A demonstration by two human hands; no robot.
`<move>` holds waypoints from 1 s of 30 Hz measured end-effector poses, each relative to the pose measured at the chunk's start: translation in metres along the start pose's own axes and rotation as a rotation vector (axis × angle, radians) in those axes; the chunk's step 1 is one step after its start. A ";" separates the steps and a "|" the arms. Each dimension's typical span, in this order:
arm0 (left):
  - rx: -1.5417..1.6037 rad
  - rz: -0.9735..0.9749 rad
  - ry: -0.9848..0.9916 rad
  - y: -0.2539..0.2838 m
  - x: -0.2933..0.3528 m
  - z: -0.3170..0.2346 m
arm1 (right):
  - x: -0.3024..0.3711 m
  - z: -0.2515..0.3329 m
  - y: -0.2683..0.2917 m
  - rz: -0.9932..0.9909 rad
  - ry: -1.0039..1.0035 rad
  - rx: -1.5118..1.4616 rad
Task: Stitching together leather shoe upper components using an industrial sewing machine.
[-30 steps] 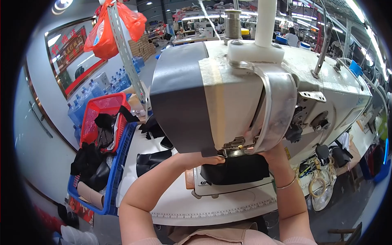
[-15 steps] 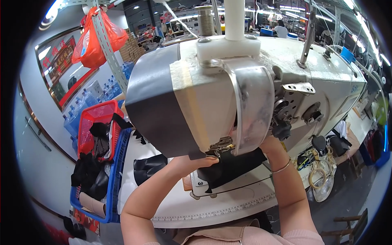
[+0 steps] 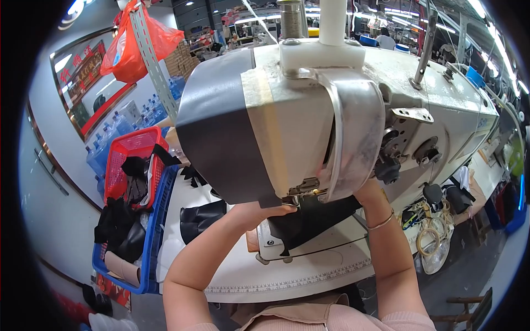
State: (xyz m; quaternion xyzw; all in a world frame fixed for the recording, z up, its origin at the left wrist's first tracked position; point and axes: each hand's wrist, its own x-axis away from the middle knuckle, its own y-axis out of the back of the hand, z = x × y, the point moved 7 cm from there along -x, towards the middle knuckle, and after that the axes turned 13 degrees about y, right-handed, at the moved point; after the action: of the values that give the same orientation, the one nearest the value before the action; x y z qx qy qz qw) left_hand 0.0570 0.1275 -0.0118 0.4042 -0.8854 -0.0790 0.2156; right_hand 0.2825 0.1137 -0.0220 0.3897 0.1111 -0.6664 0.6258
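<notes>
A black piece of material (image 3: pixel 320 223) lies on the bed of a white sewing machine (image 3: pixel 298 121), under the needle area. My left hand (image 3: pixel 270 211) reaches in from the left beside the presser foot. Its visible digit is stretched flat toward the needle, at the material's left edge; the machine head covers the rest. My right hand (image 3: pixel 369 190) is at the far right end of the material, behind the clear curved guard (image 3: pixel 359 132). Its fingers are hidden there, so their grip does not show. Folded black pieces (image 3: pixel 201 219) rest on the table left of my left forearm.
A blue crate (image 3: pixel 152 248) and a red basket (image 3: pixel 135 143) with black pieces stand at the left. A ruler strip (image 3: pixel 298 281) follows the table's near edge. Rings and tools (image 3: pixel 428 223) hang at the right. An orange bag (image 3: pixel 138 49) hangs at the upper left.
The view has shifted slightly, so the machine sits a little further right and lower. Both hands stay at the black material; its right part appears shifted slightly.
</notes>
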 end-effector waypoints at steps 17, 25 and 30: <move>-0.874 -0.722 -1.197 -0.025 0.095 -0.030 | 0.083 0.102 -0.001 -0.718 0.071 0.356; 0.060 -0.381 -0.580 0.013 0.053 -0.007 | 0.081 0.060 -0.052 -0.588 -0.444 -0.699; 0.091 -0.365 -0.564 0.014 0.050 -0.003 | 0.081 0.056 -0.047 -0.564 -0.493 -0.920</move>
State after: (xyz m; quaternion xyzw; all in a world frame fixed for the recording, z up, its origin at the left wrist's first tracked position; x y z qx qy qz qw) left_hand 0.0197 0.0990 0.0110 0.5276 -0.8257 -0.1855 -0.0737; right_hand 0.2245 0.0266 -0.0533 -0.1324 0.3393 -0.7611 0.5367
